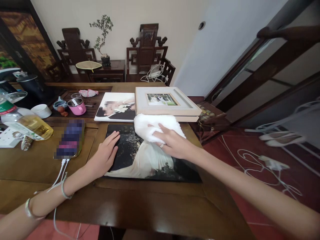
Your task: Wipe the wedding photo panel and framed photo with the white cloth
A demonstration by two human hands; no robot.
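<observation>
A large dark photo print (147, 163) with a white gown in it lies flat on the wooden table. My left hand (108, 152) rests on its left edge with the fingers stretched out, holding nothing. In my right hand (172, 141) is a white cloth (160, 125), bunched under the fingers at the photo's upper part. The cloth covers that part of the picture. Just behind it are a pale wooden picture frame (190, 101), lying on another frame, and a white-edged photo panel (115, 117).
A phone (70, 138) with white cables lies to the left. Beyond it stand a pink mug (77, 107), a white bowl (41, 111) and a tilted bottle of yellow liquid (35, 125). The table's right edge drops to a red floor with a power strip (273, 163).
</observation>
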